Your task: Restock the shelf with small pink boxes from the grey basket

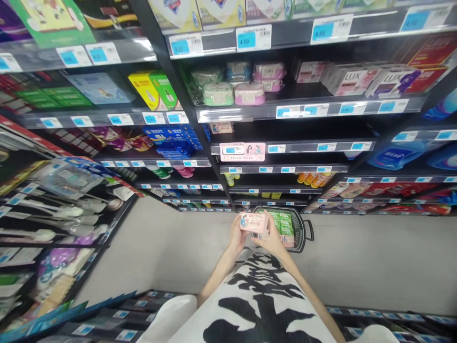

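Between both hands is a pink soap box (253,222), held in front of my body with its printed side up. My left hand (237,234) grips its left end, fingers curled round the edge. My right hand (270,234) closes on the right end. Just beyond and below the hands, a dark basket (303,238) rests on the floor, its handle out to the right. Inside it lie several green boxes (283,221) and a pink box (287,240). My hands and the held box hide the basket's left part.
Ahead stands a dark shelf unit (285,90) with price tags. One pink box (222,127) sits on its middle shelf. Soap dishes (233,94) and white soap boxes (353,78) stand higher up. A rack of hanging utensils (57,209) is at left. Grey floor (171,243) surrounds me.
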Tool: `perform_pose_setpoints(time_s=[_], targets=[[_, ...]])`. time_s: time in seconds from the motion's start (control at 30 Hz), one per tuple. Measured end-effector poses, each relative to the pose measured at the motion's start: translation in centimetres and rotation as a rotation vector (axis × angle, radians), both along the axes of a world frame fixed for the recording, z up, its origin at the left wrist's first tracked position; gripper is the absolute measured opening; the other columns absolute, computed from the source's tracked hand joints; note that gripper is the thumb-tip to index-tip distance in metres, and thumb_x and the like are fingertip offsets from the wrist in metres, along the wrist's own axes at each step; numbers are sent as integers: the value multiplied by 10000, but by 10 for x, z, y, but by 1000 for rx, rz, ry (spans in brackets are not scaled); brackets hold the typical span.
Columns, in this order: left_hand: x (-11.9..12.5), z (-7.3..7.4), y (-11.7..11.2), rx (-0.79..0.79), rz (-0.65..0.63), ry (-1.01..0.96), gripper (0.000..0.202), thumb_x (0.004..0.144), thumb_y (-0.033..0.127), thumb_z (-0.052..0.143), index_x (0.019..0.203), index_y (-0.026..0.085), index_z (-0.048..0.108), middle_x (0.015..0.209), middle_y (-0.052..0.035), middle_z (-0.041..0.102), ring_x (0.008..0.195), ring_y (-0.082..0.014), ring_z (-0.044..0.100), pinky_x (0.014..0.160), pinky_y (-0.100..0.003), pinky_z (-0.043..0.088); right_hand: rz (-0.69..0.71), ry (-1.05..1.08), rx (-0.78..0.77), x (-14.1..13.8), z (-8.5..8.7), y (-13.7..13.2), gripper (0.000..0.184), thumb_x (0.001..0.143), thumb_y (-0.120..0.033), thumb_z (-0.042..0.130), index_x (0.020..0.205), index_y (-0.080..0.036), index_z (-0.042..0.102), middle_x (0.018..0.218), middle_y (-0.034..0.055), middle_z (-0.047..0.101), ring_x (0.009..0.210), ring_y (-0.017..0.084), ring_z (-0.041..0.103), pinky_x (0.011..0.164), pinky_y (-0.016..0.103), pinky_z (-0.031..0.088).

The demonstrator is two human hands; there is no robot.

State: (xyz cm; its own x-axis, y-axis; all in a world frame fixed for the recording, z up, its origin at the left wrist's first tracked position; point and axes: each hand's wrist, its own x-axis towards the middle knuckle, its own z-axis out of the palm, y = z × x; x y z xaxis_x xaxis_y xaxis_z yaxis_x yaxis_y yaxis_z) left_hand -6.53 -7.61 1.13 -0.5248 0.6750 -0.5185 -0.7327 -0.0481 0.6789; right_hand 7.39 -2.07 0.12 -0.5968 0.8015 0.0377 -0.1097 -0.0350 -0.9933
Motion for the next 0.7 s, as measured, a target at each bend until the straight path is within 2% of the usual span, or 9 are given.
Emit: perform_pose_setpoints(time_s=[0.13, 0.23, 0.33, 0.43, 0.5, 0.57, 0.7], targets=[[4, 1, -1, -14, -144, 4, 440, 734, 442, 832, 1060, 172, 711, 872, -24, 740, 674, -132, 646, 551, -206, 479, -146, 66, 42, -5, -4, -3, 1089, 637, -310, 953, 1541, -255, 350, 1411, 150, 625, 1299, 306, 630, 1148, 512, 483], [5, 0, -1, -57, -275, 68, 503, 771, 556, 791, 1095, 175, 731, 948, -60, 763, 765, -176, 677, 611, -250, 517, -191, 160, 52, -6, -1, -4, 1015, 656, -284, 945, 1502, -279, 385, 1367, 136, 662, 1226, 301, 681, 1064, 503, 555], [4, -2, 1, -93, -378, 331, 579, 818, 672, 715, 1077, 157, 770, 1104, -115, 768, 1045, -269, 688, 871, -351, 556, -256, 84, 198, -4, 5, -3, 764, 687, -290, 912, 1362, -271, 553, 1334, 113, 687, 1200, 300, 686, 1051, 495, 556], [4, -1, 1, -8, -457, 494, 663, 854, 732, 645, 1217, 187, 750, 1327, -111, 707, 1322, -314, 572, 1156, -418, 412, -278, -83, 471, -3, 9, -1, 558, 738, -245, 827, 1267, -255, 649, 1275, 96, 710, 1167, 291, 676, 1036, 476, 538], [5, 1, -1, 114, -530, 406, 729, 859, 762, 615, 1328, 209, 693, 1432, -100, 646, 1407, -317, 507, 1228, -434, 332, -264, -165, 648, -2, 11, -1, 543, 752, -201, 768, 1279, -259, 653, 1233, 84, 722, 1128, 286, 668, 1006, 469, 529], [5, 2, -4, 222, -597, 238, 808, 811, 799, 639, 1341, 190, 678, 1446, -120, 631, 1421, -340, 494, 1239, -455, 317, -224, -232, 756, -2, 14, -1, 569, 756, -178, 737, 1311, -265, 641, 1219, 77, 724, 1103, 287, 658, 987, 467, 515], [2, -3, -16, 302, -634, -62, 922, 631, 817, 788, 1219, 110, 717, 1305, -188, 696, 1371, -418, 524, 1199, -507, 351, -134, -289, 807, -2, 20, -1, 642, 757, -184, 742, 1377, -270, 602, 1246, 72, 717, 1109, 294, 646, 990, 461, 491]])
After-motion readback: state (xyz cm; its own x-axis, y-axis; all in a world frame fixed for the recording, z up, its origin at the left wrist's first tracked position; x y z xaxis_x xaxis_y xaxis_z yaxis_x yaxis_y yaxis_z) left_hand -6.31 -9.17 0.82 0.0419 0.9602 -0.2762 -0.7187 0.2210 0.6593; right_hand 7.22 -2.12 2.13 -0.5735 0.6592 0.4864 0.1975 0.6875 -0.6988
